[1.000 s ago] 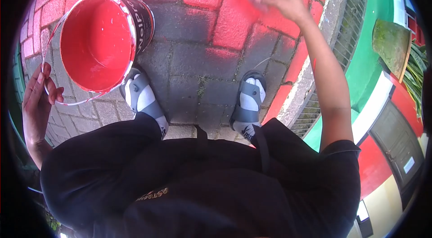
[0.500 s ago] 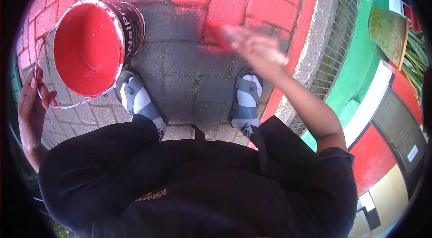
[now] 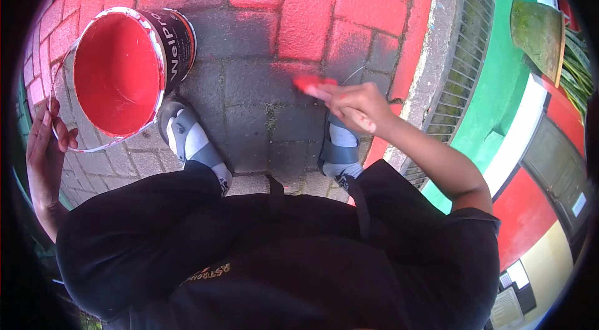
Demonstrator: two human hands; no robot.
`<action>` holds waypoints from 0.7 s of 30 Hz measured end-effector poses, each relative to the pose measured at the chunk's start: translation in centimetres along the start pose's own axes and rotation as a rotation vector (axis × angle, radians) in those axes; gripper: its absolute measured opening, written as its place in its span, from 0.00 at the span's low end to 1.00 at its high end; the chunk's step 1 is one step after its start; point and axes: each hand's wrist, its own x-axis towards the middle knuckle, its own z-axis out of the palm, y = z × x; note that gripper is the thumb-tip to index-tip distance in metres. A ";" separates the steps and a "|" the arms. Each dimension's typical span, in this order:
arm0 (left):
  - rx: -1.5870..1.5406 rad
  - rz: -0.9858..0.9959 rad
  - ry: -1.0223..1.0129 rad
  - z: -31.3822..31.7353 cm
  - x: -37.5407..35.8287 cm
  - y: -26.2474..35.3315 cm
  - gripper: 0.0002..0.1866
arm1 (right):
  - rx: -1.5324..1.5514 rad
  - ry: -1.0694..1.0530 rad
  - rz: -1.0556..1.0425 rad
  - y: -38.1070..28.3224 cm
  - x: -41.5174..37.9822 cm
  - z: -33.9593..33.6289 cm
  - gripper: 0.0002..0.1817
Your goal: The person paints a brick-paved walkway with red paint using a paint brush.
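My right hand [image 3: 355,104] is closed around a paintbrush, whose red-coated bristles [image 3: 307,84] are over the grey pavers just below the red painted ones [image 3: 306,11]. At the left, my left hand [image 3: 47,133] has its fingers curled round the thin wire handle [image 3: 93,150] of a paint bucket. The bucket [image 3: 156,49] has a dark label, is tilted with its mouth towards me, and shows red paint [image 3: 118,74] inside. Part of the brush is hidden by my right fingers.
My sandalled feet [image 3: 187,133] [image 3: 343,142] stand on unpainted grey pavers [image 3: 243,130]. To the right run a pale kerb [image 3: 437,36], a metal drain grate [image 3: 465,49] and a green strip [image 3: 499,105], with a mossy plant pot [image 3: 536,33] beyond.
My right hand and the brush have moved down towards my feet. My left hand still holds the handle, and the bucket has barely shifted.
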 end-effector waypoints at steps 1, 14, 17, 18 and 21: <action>0.003 -0.001 0.001 0.1 -0.1 0.0 0.24 | 0.133 -0.044 -0.055 0.8 0.2 -0.8 0.04; -0.002 -0.029 0.076 0.5 0.0 0.5 0.23 | -0.258 -0.120 0.021 2.7 -1.1 -2.8 0.02; 0.007 -0.011 0.067 0.9 -0.1 0.7 0.22 | 0.085 -0.020 -0.126 0.9 0.6 -2.3 0.03; 0.016 0.006 0.084 1.1 -0.2 0.7 0.22 | 0.223 -0.031 -0.081 1.2 1.2 -2.5 0.05; 0.006 0.017 0.086 1.2 -0.3 0.4 0.23 | 0.215 0.364 0.298 3.9 3.7 -6.7 0.10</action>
